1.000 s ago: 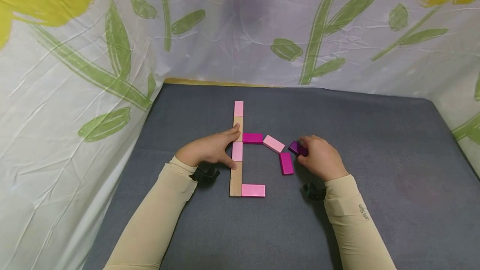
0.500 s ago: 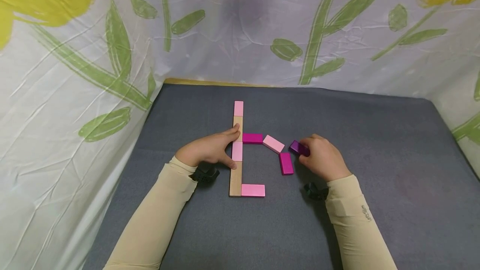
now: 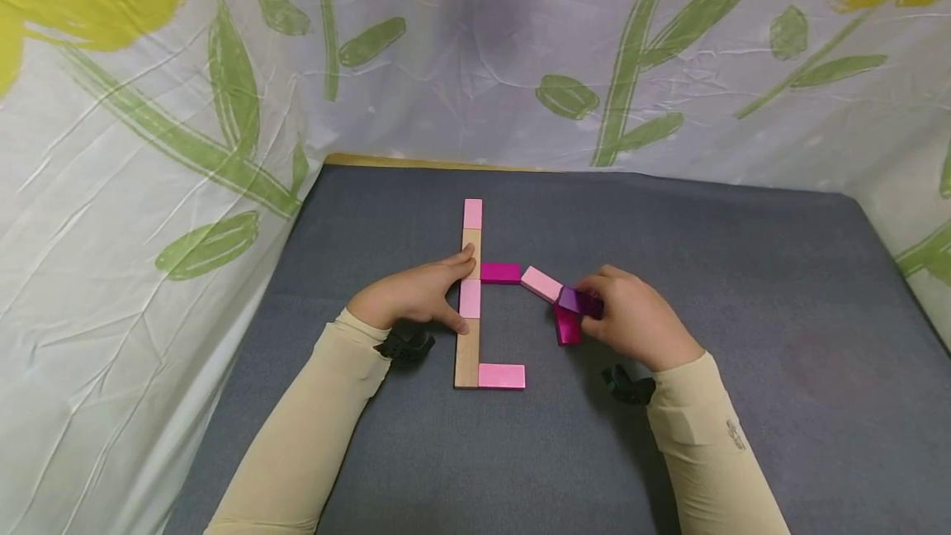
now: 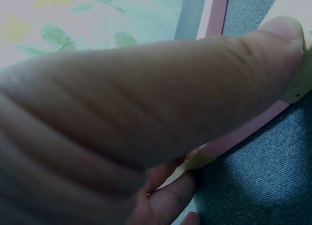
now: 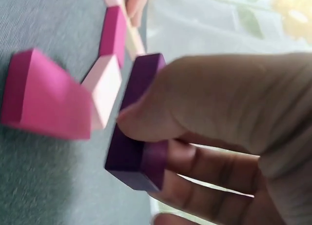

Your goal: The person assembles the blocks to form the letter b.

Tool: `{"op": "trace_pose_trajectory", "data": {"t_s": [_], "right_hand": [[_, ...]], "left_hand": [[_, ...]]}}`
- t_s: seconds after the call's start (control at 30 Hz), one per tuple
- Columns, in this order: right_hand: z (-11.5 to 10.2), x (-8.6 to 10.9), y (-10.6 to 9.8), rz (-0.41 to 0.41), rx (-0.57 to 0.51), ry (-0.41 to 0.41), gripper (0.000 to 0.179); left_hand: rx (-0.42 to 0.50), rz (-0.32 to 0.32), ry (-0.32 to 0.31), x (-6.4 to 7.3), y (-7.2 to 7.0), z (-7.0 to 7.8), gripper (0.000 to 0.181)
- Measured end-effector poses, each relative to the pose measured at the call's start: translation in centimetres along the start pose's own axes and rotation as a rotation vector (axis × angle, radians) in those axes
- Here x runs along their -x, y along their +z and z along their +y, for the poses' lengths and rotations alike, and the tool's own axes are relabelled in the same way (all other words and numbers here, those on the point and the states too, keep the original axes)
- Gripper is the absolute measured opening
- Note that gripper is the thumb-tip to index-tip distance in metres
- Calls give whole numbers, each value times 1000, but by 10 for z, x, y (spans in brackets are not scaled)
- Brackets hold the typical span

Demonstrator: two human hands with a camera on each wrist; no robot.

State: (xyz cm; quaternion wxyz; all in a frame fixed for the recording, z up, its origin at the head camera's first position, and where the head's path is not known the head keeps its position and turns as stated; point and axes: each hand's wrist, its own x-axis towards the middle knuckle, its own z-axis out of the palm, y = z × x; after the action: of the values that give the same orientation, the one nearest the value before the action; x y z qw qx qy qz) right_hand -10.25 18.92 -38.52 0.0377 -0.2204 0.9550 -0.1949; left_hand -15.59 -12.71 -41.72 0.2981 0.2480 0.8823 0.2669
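My right hand [image 3: 635, 316] pinches a dark purple block [image 5: 131, 127] between thumb and fingers. In the head view this block covers the far end of a magenta block [image 3: 568, 329]; the right wrist view shows it raised off the cloth. A light pink block [image 3: 541, 284] lies slanted beside them, joined by another magenta block [image 3: 501, 273] to a straight column. That column alternates pink and plain wooden blocks. My left hand [image 3: 416, 295] rests against it, thumb on the lower wooden block [image 3: 467, 357] and fingertips on the upper wooden block [image 3: 471, 239].
A pink block [image 3: 501, 376] extends right from the column's near end, and another pink block [image 3: 472, 214] tops its far end. Everything lies on a dark grey cloth-covered table [image 3: 743, 295]. A white curtain [image 3: 475, 64] with painted flowers stands behind and to the left.
My right hand has carried the purple block left, from beside the magenta block to over its far end. The left hand stays where it was.
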Motion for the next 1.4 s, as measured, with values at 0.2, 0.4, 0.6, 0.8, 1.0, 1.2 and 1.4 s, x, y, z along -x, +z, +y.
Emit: {"op": "trace_pose_trajectory", "data": {"t_s": [0.2,0.4,0.6,0.8,1.0,1.2,1.4], "right_hand": [[-11,2,0,-39,-50,-111,29],[-20,4,1,-115,-70,-136,31],[-25,4,5,-165,-85,-159,32],[-32,3,14,-247,-77,-162,30],[-36,3,21,-296,-36,-159,30],[-39,3,22,-331,-19,-161,31],[-42,3,23,-359,-22,-155,31]], "left_hand": [[-3,3,3,0,0,0,106],[-4,0,8,0,-1,0,106],[4,-3,8,-1,0,-2,106],[-3,-1,3,-1,0,-1,107],[-9,3,3,0,0,-1,106],[1,0,0,-1,1,-1,107],[-9,-1,-15,-2,0,0,109]]}}
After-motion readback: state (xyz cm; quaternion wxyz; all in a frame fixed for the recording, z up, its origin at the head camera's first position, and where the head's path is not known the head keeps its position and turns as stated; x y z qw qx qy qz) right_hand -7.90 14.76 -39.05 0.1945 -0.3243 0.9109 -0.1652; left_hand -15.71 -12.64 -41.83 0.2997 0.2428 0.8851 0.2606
